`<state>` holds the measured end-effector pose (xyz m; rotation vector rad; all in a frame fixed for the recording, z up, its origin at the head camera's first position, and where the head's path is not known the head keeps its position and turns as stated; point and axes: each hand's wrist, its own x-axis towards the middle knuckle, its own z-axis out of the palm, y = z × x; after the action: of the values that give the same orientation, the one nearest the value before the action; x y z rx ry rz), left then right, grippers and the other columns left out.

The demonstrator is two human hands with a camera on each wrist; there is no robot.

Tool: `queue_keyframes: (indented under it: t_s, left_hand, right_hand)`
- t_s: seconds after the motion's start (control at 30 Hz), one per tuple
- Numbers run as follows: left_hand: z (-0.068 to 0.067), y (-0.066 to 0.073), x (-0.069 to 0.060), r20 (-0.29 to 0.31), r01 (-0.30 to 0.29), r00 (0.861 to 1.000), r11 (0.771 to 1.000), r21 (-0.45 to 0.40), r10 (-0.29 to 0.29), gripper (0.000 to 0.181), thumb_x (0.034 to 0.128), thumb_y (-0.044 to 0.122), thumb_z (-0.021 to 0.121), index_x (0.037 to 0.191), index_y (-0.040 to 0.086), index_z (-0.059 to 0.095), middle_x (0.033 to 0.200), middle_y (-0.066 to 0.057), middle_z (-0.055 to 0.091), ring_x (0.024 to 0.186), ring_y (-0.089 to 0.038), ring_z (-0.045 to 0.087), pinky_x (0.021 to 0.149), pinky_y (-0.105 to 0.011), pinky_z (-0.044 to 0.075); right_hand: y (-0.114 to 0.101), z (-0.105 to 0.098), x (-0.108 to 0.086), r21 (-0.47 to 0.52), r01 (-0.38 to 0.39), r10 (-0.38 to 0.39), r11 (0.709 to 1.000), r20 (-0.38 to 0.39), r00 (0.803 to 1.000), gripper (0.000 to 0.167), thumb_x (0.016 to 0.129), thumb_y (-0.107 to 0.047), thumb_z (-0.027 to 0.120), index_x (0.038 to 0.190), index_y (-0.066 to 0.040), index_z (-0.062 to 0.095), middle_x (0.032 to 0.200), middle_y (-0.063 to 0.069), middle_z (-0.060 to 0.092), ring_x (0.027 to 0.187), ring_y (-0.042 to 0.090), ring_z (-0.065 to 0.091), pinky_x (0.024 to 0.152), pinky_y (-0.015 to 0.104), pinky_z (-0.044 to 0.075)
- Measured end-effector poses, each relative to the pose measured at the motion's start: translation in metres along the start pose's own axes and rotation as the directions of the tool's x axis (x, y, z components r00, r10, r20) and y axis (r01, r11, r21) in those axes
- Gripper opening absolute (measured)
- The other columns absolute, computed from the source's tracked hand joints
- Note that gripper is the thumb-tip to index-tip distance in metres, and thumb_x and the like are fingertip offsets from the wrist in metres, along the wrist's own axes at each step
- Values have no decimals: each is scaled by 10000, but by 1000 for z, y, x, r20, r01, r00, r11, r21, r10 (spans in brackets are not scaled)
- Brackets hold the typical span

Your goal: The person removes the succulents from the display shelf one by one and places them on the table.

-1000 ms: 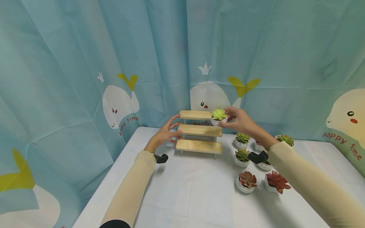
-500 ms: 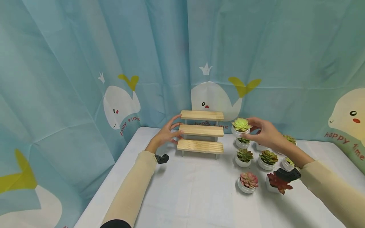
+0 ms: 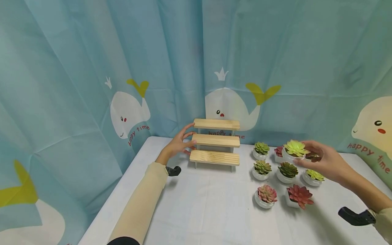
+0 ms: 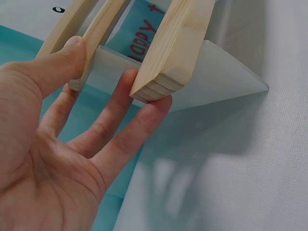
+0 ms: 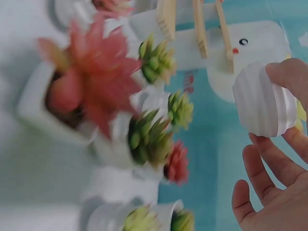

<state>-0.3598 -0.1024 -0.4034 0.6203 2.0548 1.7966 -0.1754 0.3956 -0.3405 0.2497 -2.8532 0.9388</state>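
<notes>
A three-tier wooden display stand (image 3: 215, 140) stands at the back of the table. My left hand (image 3: 175, 145) holds its left end. In the left wrist view, the thumb and a finger pinch the middle board (image 4: 94, 38), while two fingertips touch the end of the lowest board (image 4: 166, 79). Over on the right, my right hand (image 3: 326, 160) pinches a small white pot with a bright yellow-green succulent (image 3: 294, 149), raised above the other plants. The right wrist view shows the ribbed white pot (image 5: 262, 101) between thumb and fingers, its plant mostly hidden.
Several potted succulents stand on the right of the white-covered table, among them a pink one (image 3: 266, 194), a red one (image 3: 299, 195), a dark green one (image 3: 287, 170) and a yellow-green one (image 3: 313, 176). A blue whale-print curtain (image 3: 183, 68) hangs behind.
My right hand has carried the potted yellow-green succulent from the stand's top board rightwards and down, over the other pots. The left hand has stayed on the stand.
</notes>
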Motion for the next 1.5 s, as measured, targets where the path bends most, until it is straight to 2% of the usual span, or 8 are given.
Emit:
queue_keyframes:
  t_s: [0.2,0.53,0.73,1.07,1.2,1.33,1.4,1.5]
  left_hand:
    - [0,-2,1,9,0,1000,1000,0,0,779,1036,136,645,1611,457,229,1668,-100,265,1107,-544,629,780,-531,596]
    - [0,-3,2,-8,-7,1000,1000,16,7,775,1028,154,662,1599,479,251,1655,-78,301,1012,-410,700,779,-537,595]
    - [-1,-5,1,-8,-6,1000,1000,14,6,778,1026,153,666,1603,469,250,1662,-89,285,998,-383,707,777,-537,595]
    - [-3,-5,3,-5,-23,1000,999,26,23,759,1035,156,648,1605,459,249,1657,-89,291,1066,-434,681,794,-593,579]
    - [-3,-5,3,-2,-24,1000,1000,20,24,763,1036,153,646,1608,458,243,1652,-82,298,1042,-446,682,779,-577,584]
    - [-3,-6,3,-2,-24,1000,1000,17,24,768,1031,156,658,1603,468,251,1644,-70,313,1017,-437,691,759,-550,592]
    - [-2,-5,3,-3,-23,1000,1000,17,24,769,1029,160,661,1601,472,252,1645,-70,312,1015,-428,693,760,-550,592]
    - [-3,-5,3,-8,-18,1000,1000,17,19,772,1028,164,665,1600,476,251,1651,-74,302,1018,-420,694,767,-553,592]
  right_hand:
    - [26,-2,-27,-33,-36,34,999,-63,997,704,909,-277,821,1414,83,488,1215,269,621,873,-207,459,653,173,515]
    - [57,1,-64,-16,-153,150,988,-134,980,724,908,-277,823,1413,104,471,1085,-132,592,825,-221,438,610,145,477]
    - [75,7,-82,-8,-233,229,973,-149,962,735,912,-309,819,1385,126,461,1082,-1,642,788,-215,426,600,137,457]
    - [97,21,-101,51,-332,336,942,-158,928,738,910,-305,821,1369,130,440,950,-293,535,752,-174,463,588,162,463]
    - [103,31,-103,26,-338,339,941,-127,932,730,918,-328,811,1366,125,454,1024,-47,665,772,-143,492,583,153,443]
    - [106,40,-102,-8,-386,386,922,-27,922,833,943,-416,764,1412,155,380,1254,389,540,908,192,642,589,144,428]
    - [108,43,-101,-11,-394,394,919,6,919,844,953,-413,752,1420,168,354,1300,431,490,952,365,630,602,135,437]
    - [108,45,-99,-9,-392,392,920,16,920,834,953,-393,759,1417,170,355,1284,434,501,908,309,643,610,136,464]
